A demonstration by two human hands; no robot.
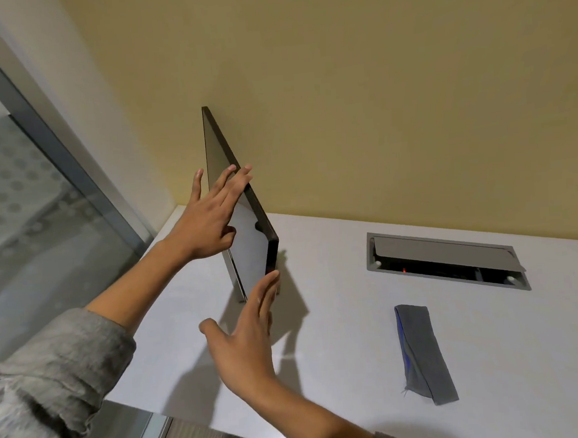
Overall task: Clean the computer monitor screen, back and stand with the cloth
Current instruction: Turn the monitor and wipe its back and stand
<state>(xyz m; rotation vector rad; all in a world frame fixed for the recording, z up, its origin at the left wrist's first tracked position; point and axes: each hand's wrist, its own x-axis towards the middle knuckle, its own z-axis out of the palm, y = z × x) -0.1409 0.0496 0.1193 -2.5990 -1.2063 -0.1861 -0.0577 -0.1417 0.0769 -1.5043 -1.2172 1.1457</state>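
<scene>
Fingers of the left hand (209,217) are laid straight and slightly spread against the monitor (243,221), which is seen nearly edge-on near the surface's (338,334) far left corner; the right hand (247,336) is held flat, fingers together, touching its lower corner. The panel is judged thin, stiff, fragile and fairly light — best steadied by its bezel edges, not the glass. The cloth (424,352) is left unheld, well apart toward the right edge. No brand or writing can be read.
</scene>
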